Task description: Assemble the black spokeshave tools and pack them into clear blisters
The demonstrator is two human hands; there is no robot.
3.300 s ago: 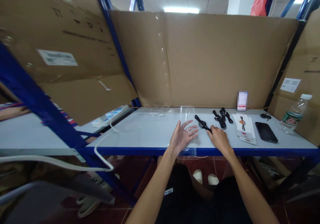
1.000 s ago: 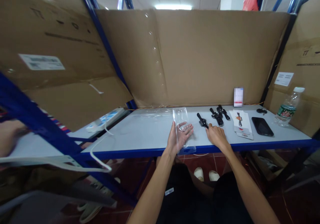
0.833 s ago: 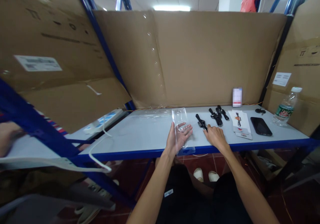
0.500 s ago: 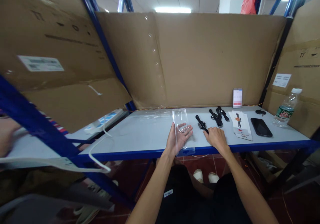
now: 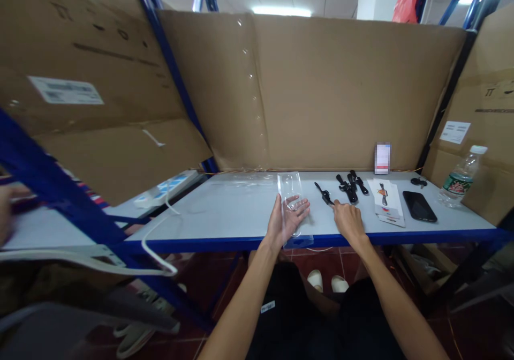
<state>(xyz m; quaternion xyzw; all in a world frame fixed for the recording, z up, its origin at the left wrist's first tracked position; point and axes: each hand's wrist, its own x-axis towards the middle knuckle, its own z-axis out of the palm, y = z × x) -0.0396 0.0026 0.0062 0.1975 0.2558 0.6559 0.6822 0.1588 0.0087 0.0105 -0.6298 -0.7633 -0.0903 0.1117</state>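
A clear plastic blister shell (image 5: pixel 289 183) stands tilted in my left hand (image 5: pixel 289 216), its lower end hanging over the table's front edge. The fingers of that hand are stretched and partly seen through the plastic, with the thumb along the shell's left side. My right hand (image 5: pixel 348 220) is closed around the near handle of a black spokeshave (image 5: pixel 325 195); its fingertips are partly hidden. Just beyond, more black spokeshaves (image 5: pixel 348 189) lie in a small cluster. Printed backing cards (image 5: pixel 387 202) picturing the tool lie to the right of my right hand.
A black phone (image 5: pixel 420 206), keys (image 5: pixel 418 181) and a water bottle (image 5: pixel 458 180) are at the right. Another phone (image 5: pixel 382 159) leans against the cardboard back wall (image 5: pixel 353 92). A power strip (image 5: pixel 168 187) with a white cable lies left. Another person's hand (image 5: pixel 8 210) shows far left.
The spokeshave under my right hand has turned slightly, with its far end raised or tipped, and that hand has shifted a little right. My left hand and the shell stay nearly still.
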